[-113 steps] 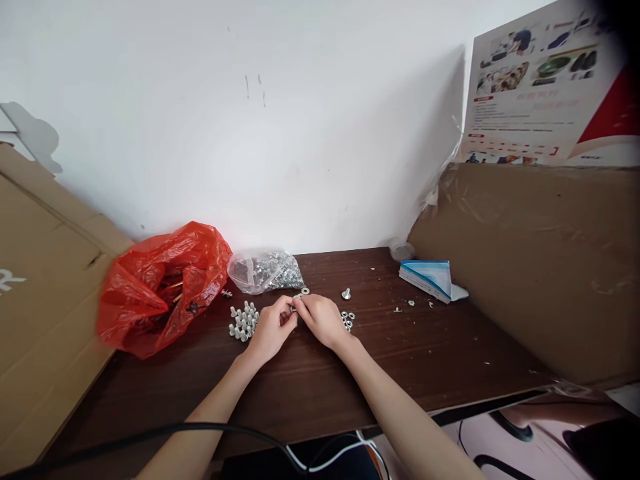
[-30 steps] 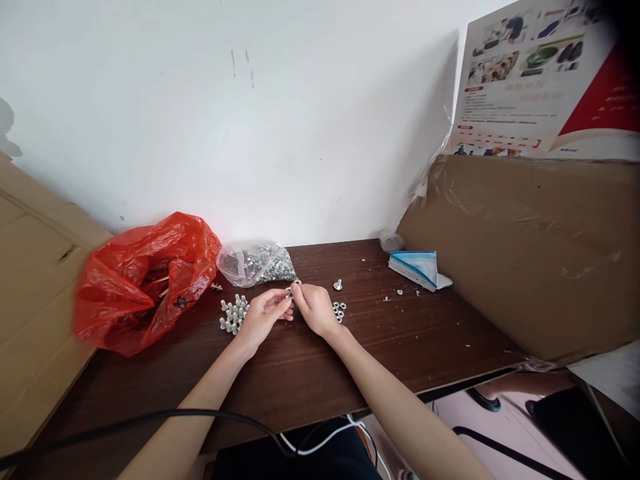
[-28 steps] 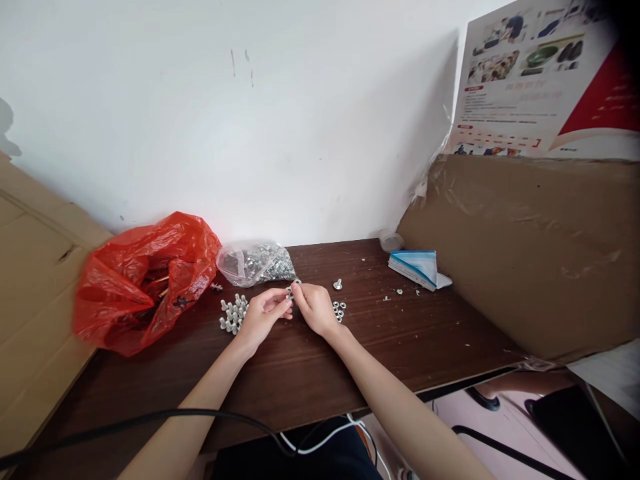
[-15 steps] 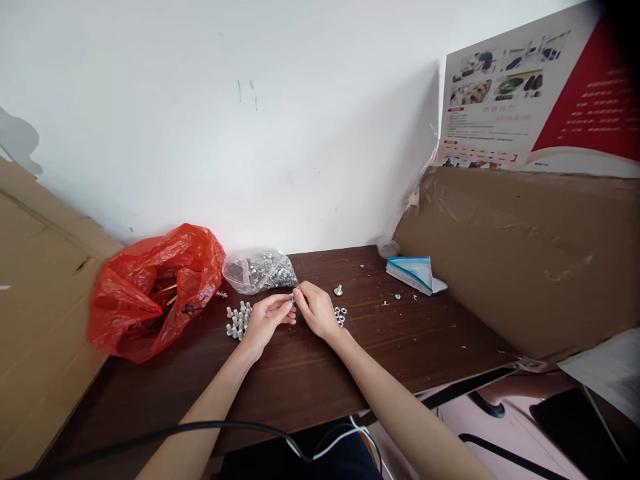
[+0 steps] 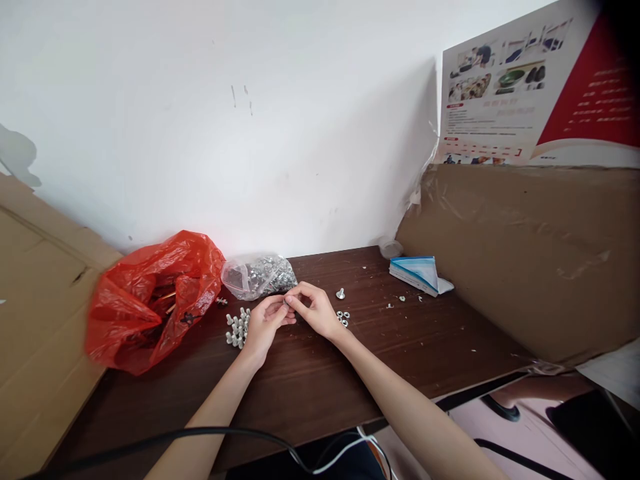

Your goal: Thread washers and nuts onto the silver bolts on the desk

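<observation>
My left hand (image 5: pixel 264 327) is closed, its thumb and fingers pinching a small metal fastener (image 5: pixel 285 302) that is mostly covered by fingertips. My right hand (image 5: pixel 316 313) meets it from the other side, thumb and fingertips pressed on the same piece. Just left of my left hand, several metal bolts (image 5: pixel 239 328) stand grouped on the dark wooden table (image 5: pixel 300 387). Beside my right hand lie several metal nuts or washers (image 5: pixel 343 318); I cannot tell which. A single bolt (image 5: pixel 341 293) rests head-down behind them.
A clear bag of small metal parts (image 5: pixel 265 275) lies behind my hands. Further left sits an open red plastic bag (image 5: pixel 150 307). A blue-and-white packet (image 5: pixel 414 275) lies at the right, near a cardboard panel (image 5: pixel 525 260). A black cable (image 5: pixel 225 430) crosses in front of my forearms.
My right fingertips have shifted slightly left and down over the small piece, with both hands still together. The whole view has moved slightly; the things on the table stay put.
</observation>
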